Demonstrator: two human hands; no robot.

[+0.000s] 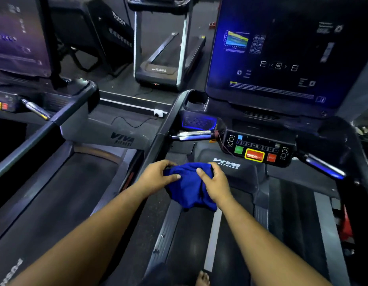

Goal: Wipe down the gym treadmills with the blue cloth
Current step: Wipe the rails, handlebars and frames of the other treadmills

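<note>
Both hands grasp the bunched blue cloth (189,186) between them: the left hand (156,178) pinches its left edge, the right hand (215,182) curls over its right side. The cloth hangs in front of the person, above the treadmill (226,234) belt, with the button console (259,150) beyond the right hand and a neighbouring treadmill (61,182) left of the left hand.

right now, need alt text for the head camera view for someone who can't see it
Seen from above, a person's left hand and right hand both grip a bunched blue cloth over a treadmill's belt. Ahead are its button console and lit screen; another treadmill stands at left.
</note>
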